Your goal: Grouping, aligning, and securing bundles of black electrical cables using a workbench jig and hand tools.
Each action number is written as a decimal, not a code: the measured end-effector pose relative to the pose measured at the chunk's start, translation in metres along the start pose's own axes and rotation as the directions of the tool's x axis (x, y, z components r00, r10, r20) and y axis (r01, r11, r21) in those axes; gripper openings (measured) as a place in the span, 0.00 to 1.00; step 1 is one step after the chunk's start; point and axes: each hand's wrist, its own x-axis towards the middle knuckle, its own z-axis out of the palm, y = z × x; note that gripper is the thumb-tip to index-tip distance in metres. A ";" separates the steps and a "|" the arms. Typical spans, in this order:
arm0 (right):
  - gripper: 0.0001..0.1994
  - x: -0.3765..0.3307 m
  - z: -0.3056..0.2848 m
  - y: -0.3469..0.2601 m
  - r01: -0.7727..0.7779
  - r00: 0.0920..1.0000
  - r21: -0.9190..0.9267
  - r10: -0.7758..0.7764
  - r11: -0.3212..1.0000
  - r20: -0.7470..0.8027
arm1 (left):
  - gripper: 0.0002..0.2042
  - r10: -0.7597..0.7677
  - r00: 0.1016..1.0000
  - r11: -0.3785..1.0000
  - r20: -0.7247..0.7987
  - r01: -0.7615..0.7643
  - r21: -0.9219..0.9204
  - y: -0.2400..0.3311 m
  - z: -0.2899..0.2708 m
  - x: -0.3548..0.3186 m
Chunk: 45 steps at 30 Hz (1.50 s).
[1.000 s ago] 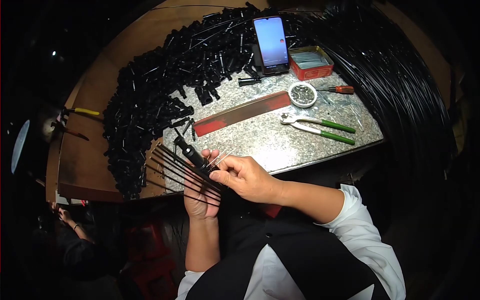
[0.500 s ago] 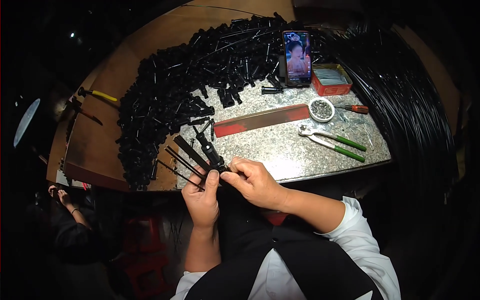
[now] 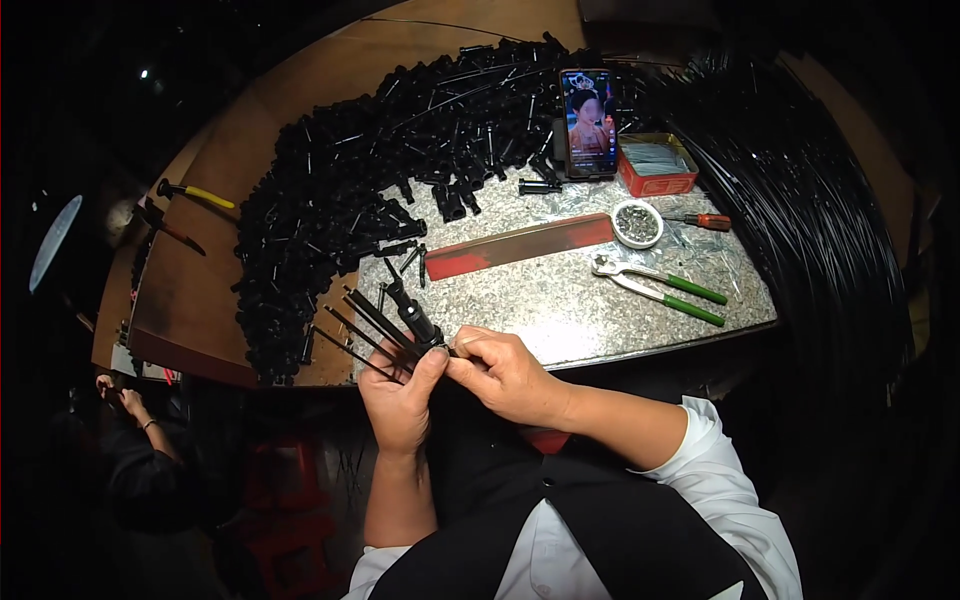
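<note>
My left hand [image 3: 400, 405] is closed around several thin black rods [image 3: 372, 312] that fan out to the upper left, and around the lower end of a black tubular fitting [image 3: 416, 320]. The fitting tilts upward, with a narrower tip pointing away from me. My right hand [image 3: 512, 380] is pinched at the fitting's lower end, thumb against the bent fingers, touching the left thumb. What lies between the right fingertips is hidden. Both hands are just over the near edge of the stone-patterned board [image 3: 540, 315].
A large heap of black tubular fittings [image 3: 310, 215] covers the table's left and back. At right lie green-handled pincers [image 3: 665, 290], a screwdriver [image 3: 708, 221], a white bowl of metal bits [image 3: 637, 224], a red tin [image 3: 657, 182] and black rods [image 3: 800, 200]. A phone [image 3: 590, 125] stands behind a red bar [image 3: 520, 245].
The rods in my left hand have turned and fan out differently. Both hands stay together at the fitting's lower end. The whole view has shifted slightly.
</note>
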 end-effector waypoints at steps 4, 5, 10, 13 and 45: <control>0.12 -0.002 0.001 -0.001 -0.011 1.000 0.013 0.010 1.000 0.026 | 0.10 -0.020 1.000 0.999 0.011 0.020 0.040 -0.001 -0.006 0.003; 0.13 -0.004 0.004 0.002 0.005 1.000 0.018 -0.006 1.000 0.024 | 0.10 -0.020 1.000 0.999 0.014 0.020 0.039 -0.001 -0.008 0.004; 0.14 -0.006 0.003 0.005 -0.046 0.997 0.000 0.046 0.999 0.070 | 0.10 0.050 0.997 0.995 0.052 -0.054 0.082 -0.001 -0.020 0.003; 0.15 -0.005 0.005 0.009 -0.096 0.994 0.072 0.091 0.993 0.062 | 0.12 0.042 0.998 0.996 0.056 -0.046 0.077 -0.004 -0.022 0.001; 0.13 0.019 0.033 0.028 0.074 0.978 -0.033 -0.079 0.997 -0.194 | 0.29 0.433 0.897 0.845 -0.092 -0.368 0.387 -0.034 0.017 -0.008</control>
